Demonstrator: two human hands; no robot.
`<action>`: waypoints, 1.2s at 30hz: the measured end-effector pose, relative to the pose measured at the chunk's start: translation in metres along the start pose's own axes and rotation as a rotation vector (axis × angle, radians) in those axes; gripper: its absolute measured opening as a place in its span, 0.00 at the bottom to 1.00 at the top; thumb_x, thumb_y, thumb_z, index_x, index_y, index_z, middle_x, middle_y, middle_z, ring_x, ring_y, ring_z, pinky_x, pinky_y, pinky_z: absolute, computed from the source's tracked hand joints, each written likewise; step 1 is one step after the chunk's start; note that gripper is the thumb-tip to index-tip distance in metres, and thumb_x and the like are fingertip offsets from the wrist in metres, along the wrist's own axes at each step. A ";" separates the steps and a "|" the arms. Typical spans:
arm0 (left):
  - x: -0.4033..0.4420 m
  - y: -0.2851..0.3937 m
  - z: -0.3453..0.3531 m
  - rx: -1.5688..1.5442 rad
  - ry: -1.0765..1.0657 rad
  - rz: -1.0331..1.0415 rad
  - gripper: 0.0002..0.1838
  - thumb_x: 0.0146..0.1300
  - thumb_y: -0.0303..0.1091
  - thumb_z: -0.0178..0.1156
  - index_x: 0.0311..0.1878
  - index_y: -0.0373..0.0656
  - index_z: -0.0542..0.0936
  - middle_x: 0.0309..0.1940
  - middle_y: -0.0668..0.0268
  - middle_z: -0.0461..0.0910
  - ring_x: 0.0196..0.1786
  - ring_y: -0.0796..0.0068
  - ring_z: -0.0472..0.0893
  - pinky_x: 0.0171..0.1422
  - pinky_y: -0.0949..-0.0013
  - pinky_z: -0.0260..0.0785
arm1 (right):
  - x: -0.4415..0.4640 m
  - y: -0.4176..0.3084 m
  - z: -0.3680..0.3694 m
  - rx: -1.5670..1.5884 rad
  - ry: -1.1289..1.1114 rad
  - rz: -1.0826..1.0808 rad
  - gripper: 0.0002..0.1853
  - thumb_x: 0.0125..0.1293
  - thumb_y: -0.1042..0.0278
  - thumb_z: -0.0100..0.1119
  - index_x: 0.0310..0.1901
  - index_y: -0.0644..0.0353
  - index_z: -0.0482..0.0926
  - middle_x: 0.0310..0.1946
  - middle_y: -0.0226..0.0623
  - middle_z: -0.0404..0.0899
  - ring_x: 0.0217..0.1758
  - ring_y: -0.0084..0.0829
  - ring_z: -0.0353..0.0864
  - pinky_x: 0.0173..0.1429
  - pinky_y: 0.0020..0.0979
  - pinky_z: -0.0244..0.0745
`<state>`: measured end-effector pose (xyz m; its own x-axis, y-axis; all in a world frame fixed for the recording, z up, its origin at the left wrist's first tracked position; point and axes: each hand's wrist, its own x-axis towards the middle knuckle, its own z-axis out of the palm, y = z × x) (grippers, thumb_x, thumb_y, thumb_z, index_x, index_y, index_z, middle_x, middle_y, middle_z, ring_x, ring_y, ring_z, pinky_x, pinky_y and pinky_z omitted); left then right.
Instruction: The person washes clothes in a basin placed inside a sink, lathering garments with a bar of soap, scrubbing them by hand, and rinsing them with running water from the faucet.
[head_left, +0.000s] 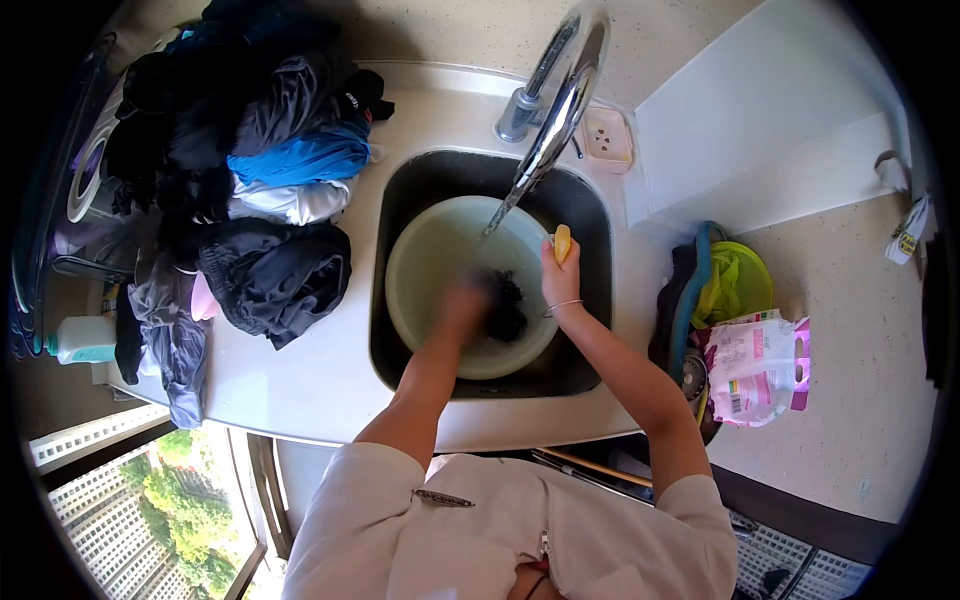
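A pale round basin [412,325] sits in the dark sink [590,352] with water in it. Water runs from the curved chrome faucet [560,120] into the basin. My left hand [466,305] is low in the basin, smeared by motion, beside a dark wet cloth [506,306]; its fingers cannot be made out. Over the basin's right rim, my right hand [561,275] is closed around a yellow bar [562,243], which looks like soap.
Dark, blue and white clothes [300,160] are heaped left of the sink. A pink soap dish [606,138] lies behind it. To the right are a green bowl [762,278] and a pink-white package [752,368]. A bottle [85,340] stands far left.
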<state>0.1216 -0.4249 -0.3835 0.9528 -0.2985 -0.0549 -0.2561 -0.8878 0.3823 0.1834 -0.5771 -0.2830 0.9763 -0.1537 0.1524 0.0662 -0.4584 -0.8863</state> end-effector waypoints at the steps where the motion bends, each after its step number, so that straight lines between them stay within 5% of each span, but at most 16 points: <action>1: 0.003 -0.002 0.000 -0.047 0.221 -0.068 0.11 0.57 0.34 0.54 0.41 0.41 0.76 0.37 0.55 0.76 0.39 0.61 0.77 0.41 0.61 0.72 | 0.005 0.000 -0.005 0.000 0.014 0.000 0.19 0.65 0.60 0.54 0.50 0.63 0.65 0.40 0.35 0.72 0.38 0.24 0.71 0.45 0.25 0.69; 5: 0.005 0.008 -0.003 0.015 0.189 -0.246 0.11 0.59 0.38 0.53 0.38 0.43 0.76 0.32 0.61 0.75 0.37 0.67 0.76 0.39 0.64 0.70 | 0.005 -0.007 -0.024 0.187 0.081 0.166 0.19 0.64 0.58 0.55 0.47 0.65 0.66 0.34 0.37 0.73 0.36 0.28 0.72 0.44 0.28 0.69; 7: 0.006 0.011 -0.035 -1.674 0.251 -0.511 0.10 0.62 0.41 0.50 0.36 0.45 0.75 0.27 0.68 0.71 0.32 0.76 0.70 0.36 0.68 0.66 | -0.002 -0.021 -0.030 0.208 -0.062 0.447 0.20 0.64 0.57 0.56 0.47 0.64 0.66 0.34 0.35 0.73 0.34 0.26 0.72 0.42 0.27 0.69; 11: -0.016 0.010 -0.091 -1.730 0.215 -0.167 0.09 0.66 0.40 0.46 0.35 0.47 0.70 0.27 0.73 0.67 0.30 0.79 0.67 0.33 0.75 0.62 | -0.030 -0.047 -0.015 0.415 -0.162 0.411 0.18 0.63 0.56 0.56 0.46 0.60 0.67 0.32 0.28 0.70 0.30 0.16 0.69 0.31 0.20 0.67; 14: -0.024 0.019 -0.100 -1.813 0.203 -0.184 0.07 0.67 0.38 0.46 0.37 0.46 0.69 0.30 0.72 0.69 0.33 0.77 0.70 0.36 0.75 0.64 | -0.045 -0.094 -0.009 0.272 -0.172 0.053 0.22 0.61 0.58 0.59 0.51 0.61 0.67 0.37 0.35 0.71 0.37 0.25 0.72 0.40 0.25 0.68; 16: -0.045 0.042 -0.146 -2.207 0.041 -0.204 0.13 0.67 0.45 0.44 0.45 0.47 0.68 0.40 0.70 0.70 0.42 0.76 0.71 0.46 0.70 0.66 | -0.049 -0.117 -0.009 -0.189 -0.127 -0.539 0.27 0.59 0.59 0.60 0.56 0.62 0.64 0.43 0.45 0.68 0.46 0.39 0.69 0.51 0.34 0.64; 17: -0.055 0.054 -0.169 -2.391 -0.045 -0.242 0.17 0.67 0.48 0.43 0.49 0.47 0.68 0.44 0.69 0.71 0.46 0.75 0.71 0.51 0.68 0.67 | -0.050 -0.125 -0.007 -0.186 -0.128 -0.546 0.27 0.59 0.59 0.60 0.56 0.62 0.64 0.43 0.45 0.68 0.46 0.39 0.69 0.51 0.34 0.64; 21: -0.073 0.080 -0.192 -2.364 0.064 -0.303 0.22 0.66 0.55 0.39 0.51 0.50 0.68 0.46 0.71 0.71 0.47 0.76 0.71 0.51 0.71 0.65 | -0.044 -0.143 0.002 -0.435 -0.232 -0.724 0.28 0.59 0.56 0.52 0.57 0.63 0.63 0.47 0.46 0.67 0.49 0.47 0.65 0.54 0.38 0.60; 23: -0.080 0.090 -0.209 -2.487 0.051 -0.251 0.24 0.66 0.58 0.38 0.53 0.50 0.68 0.46 0.71 0.71 0.48 0.76 0.70 0.53 0.72 0.62 | -0.029 -0.130 0.008 0.036 -0.318 -0.152 0.28 0.60 0.55 0.51 0.58 0.61 0.63 0.47 0.45 0.66 0.49 0.46 0.65 0.53 0.38 0.60; 25: -0.079 0.082 -0.197 -2.526 0.012 -0.108 0.26 0.66 0.59 0.38 0.53 0.47 0.68 0.47 0.69 0.71 0.51 0.74 0.69 0.57 0.70 0.60 | -0.042 -0.122 0.010 0.078 -0.400 -0.166 0.29 0.62 0.54 0.51 0.60 0.62 0.61 0.51 0.47 0.66 0.52 0.46 0.65 0.55 0.38 0.61; 27: -0.079 0.086 -0.196 -2.294 0.263 -0.239 0.31 0.65 0.60 0.39 0.62 0.47 0.63 0.60 0.67 0.66 0.64 0.68 0.63 0.68 0.61 0.52 | -0.076 -0.130 0.009 -0.035 -0.323 -0.452 0.28 0.65 0.55 0.50 0.62 0.61 0.58 0.54 0.50 0.64 0.57 0.45 0.63 0.60 0.37 0.60; 29: -0.084 0.090 -0.202 -2.315 0.271 -0.239 0.31 0.65 0.59 0.40 0.62 0.46 0.64 0.60 0.66 0.66 0.64 0.68 0.63 0.68 0.62 0.52 | -0.076 -0.138 0.004 -0.145 -0.275 -0.521 0.28 0.65 0.58 0.50 0.64 0.59 0.56 0.56 0.51 0.64 0.58 0.46 0.64 0.61 0.36 0.61; 31: -0.088 0.096 -0.204 -2.437 0.135 -0.070 0.29 0.66 0.56 0.43 0.61 0.45 0.65 0.60 0.65 0.66 0.63 0.67 0.64 0.67 0.62 0.54 | -0.069 -0.140 0.004 0.358 -0.390 0.040 0.29 0.62 0.62 0.52 0.64 0.55 0.57 0.56 0.48 0.66 0.54 0.48 0.69 0.58 0.39 0.65; 33: -0.090 0.098 -0.206 -2.466 0.079 -0.040 0.26 0.67 0.53 0.43 0.61 0.45 0.65 0.59 0.65 0.67 0.62 0.68 0.65 0.66 0.64 0.56 | -0.067 -0.139 0.003 0.559 -0.358 0.212 0.30 0.62 0.62 0.53 0.65 0.54 0.55 0.54 0.44 0.67 0.51 0.42 0.73 0.54 0.36 0.68; 35: -0.087 0.099 -0.221 -2.376 0.149 -0.100 0.26 0.68 0.53 0.40 0.61 0.46 0.64 0.58 0.67 0.67 0.61 0.70 0.64 0.67 0.65 0.53 | -0.077 -0.144 -0.004 -0.156 -0.189 -0.610 0.29 0.66 0.58 0.49 0.66 0.54 0.53 0.50 0.38 0.68 0.49 0.33 0.73 0.53 0.30 0.69; 36: -0.087 0.101 -0.223 -2.355 0.125 -0.087 0.25 0.68 0.53 0.40 0.60 0.46 0.65 0.57 0.68 0.67 0.61 0.71 0.64 0.66 0.65 0.54 | -0.074 -0.145 -0.007 -0.089 -0.181 -0.598 0.29 0.68 0.53 0.47 0.66 0.53 0.52 0.45 0.32 0.66 0.47 0.25 0.68 0.51 0.26 0.67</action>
<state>0.0494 -0.4104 -0.1345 0.9716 -0.2022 -0.1227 0.2344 0.8925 0.3855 0.1001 -0.5050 -0.1627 0.7956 0.2987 0.5270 0.6016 -0.4915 -0.6297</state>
